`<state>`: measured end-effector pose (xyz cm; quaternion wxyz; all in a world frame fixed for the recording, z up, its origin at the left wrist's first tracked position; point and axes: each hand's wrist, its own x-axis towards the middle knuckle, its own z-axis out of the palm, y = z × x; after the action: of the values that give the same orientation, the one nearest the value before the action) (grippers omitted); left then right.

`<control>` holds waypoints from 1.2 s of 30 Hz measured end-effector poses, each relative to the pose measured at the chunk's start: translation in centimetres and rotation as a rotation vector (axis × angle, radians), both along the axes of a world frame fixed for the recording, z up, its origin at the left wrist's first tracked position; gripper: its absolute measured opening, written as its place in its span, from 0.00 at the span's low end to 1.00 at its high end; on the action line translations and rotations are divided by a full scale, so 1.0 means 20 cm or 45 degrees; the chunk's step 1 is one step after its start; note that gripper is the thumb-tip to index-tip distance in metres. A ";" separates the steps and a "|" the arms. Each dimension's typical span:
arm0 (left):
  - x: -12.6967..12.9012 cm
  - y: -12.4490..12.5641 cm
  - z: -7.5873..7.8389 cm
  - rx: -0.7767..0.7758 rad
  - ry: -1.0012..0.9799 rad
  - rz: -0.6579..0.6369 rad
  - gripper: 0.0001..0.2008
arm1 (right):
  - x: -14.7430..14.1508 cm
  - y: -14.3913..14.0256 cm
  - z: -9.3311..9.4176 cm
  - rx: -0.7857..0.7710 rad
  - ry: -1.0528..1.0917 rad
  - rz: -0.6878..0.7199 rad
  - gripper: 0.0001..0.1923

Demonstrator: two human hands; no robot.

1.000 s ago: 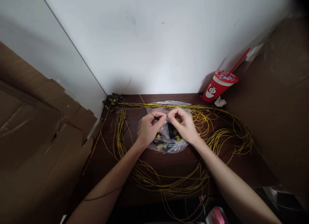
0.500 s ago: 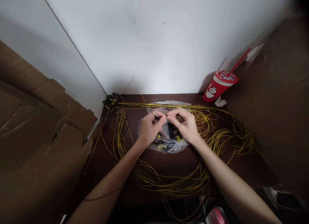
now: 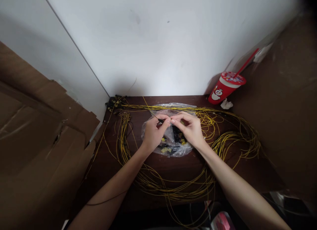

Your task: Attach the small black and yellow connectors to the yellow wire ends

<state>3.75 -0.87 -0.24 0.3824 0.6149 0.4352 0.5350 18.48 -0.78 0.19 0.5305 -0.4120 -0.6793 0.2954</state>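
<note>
My left hand point(image 3: 154, 134) is closed in a pinch on a small black connector point(image 3: 160, 120), from which a thin yellow wire point(image 3: 150, 108) runs up and to the left. Its fingertips meet those of my right hand point(image 3: 190, 129), also pinched; whatever lies between the right fingertips is too small to make out. Below both hands is a clear plastic bag point(image 3: 177, 152) with black and yellow parts point(image 3: 183, 141) in it. Around the bag curves a large loop of yellow and black wires point(image 3: 173, 194).
A red cup with a straw point(image 3: 218, 91) stands at the back right beside a crumpled white tissue point(image 3: 226, 104). Cardboard point(image 3: 44, 150) rises on the left, and another brown panel point(image 3: 277, 101) on the right. Dark wire ends point(image 3: 115, 103) bunch at the back left corner.
The yellow wire's free end has swung slightly left and down. Both hands keep nearly the same place and pinch.
</note>
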 end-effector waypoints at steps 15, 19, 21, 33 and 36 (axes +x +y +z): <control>-0.01 0.00 0.01 -0.049 -0.058 0.037 0.04 | -0.05 0.00 -0.03 -0.270 0.401 0.038 0.06; -0.01 0.00 0.01 -0.049 -0.064 0.044 0.03 | -0.05 0.00 -0.03 -0.277 0.407 0.046 0.06; -0.01 0.00 0.01 -0.042 -0.052 0.051 0.03 | -0.06 0.00 -0.03 -0.285 0.408 0.048 0.06; -0.01 0.02 -0.03 -0.069 -0.081 0.048 0.05 | -0.05 0.00 -0.05 -0.193 0.300 0.015 0.05; -0.01 0.02 -0.04 -0.077 -0.085 0.050 0.06 | -0.04 0.00 -0.06 -0.159 0.257 0.018 0.05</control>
<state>3.46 -0.42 -1.05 0.4046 0.5763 0.4501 0.5491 17.62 -0.75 -1.01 0.5674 -0.4076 -0.6057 0.3809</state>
